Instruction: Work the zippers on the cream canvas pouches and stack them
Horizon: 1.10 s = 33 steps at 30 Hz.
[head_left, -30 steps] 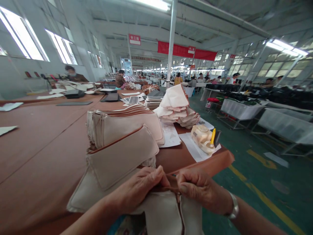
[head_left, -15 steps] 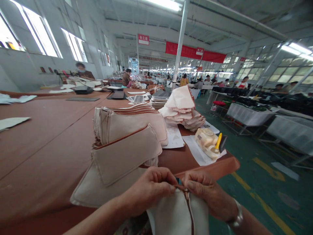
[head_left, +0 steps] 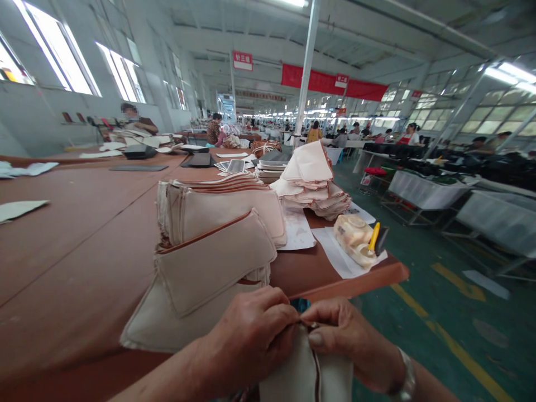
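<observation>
A pale cream piece (head_left: 293, 371) with a brown-edged slit down its middle hangs below both hands, near the table's front edge. My left hand (head_left: 262, 329) pinches the top edge of this piece, its fingers bent closely together. Right beside it, my right hand (head_left: 345, 338) grips the same top edge between thumb and forefinger at the upper end of the slit. A metal bracelet circles my right wrist. Behind my left hand, a cream panel (head_left: 218, 265) with a brown edge leans on a stack of similar panels (head_left: 234, 215).
Another pile of cream pieces (head_left: 310, 167) stands farther back on the brown table (head_left: 75, 251). Near the right corner, a pale container (head_left: 354, 234) with a yellow-handled brush (head_left: 374, 237) rests on white paper. White bins (head_left: 425, 190) stand at the right; people work beyond.
My left hand has rolled over, showing more of its back. My right thumb has shifted lower and left on the piece. The piece has moved slightly left.
</observation>
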Each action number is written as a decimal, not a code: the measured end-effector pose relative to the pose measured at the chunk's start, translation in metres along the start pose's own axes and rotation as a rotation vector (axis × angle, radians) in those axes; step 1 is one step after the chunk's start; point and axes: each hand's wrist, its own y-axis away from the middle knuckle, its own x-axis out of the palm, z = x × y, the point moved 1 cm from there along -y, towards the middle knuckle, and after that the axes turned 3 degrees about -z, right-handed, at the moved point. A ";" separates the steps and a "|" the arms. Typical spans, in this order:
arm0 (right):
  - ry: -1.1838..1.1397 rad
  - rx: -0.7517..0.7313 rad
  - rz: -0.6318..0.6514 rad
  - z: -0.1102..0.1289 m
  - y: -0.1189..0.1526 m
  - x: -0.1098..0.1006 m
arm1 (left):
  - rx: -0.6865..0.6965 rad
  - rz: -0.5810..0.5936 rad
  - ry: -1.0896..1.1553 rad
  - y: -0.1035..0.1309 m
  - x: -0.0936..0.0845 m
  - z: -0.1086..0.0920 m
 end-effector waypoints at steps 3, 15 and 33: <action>-0.029 0.013 -0.032 -0.002 0.000 0.001 | 0.006 0.080 -0.114 -0.002 -0.003 -0.005; 0.004 0.001 -0.085 0.000 -0.001 0.011 | 0.074 0.364 -0.546 -0.009 0.005 -0.021; 0.233 -0.079 0.124 0.000 -0.004 -0.004 | 0.315 0.137 -0.359 0.013 0.000 -0.001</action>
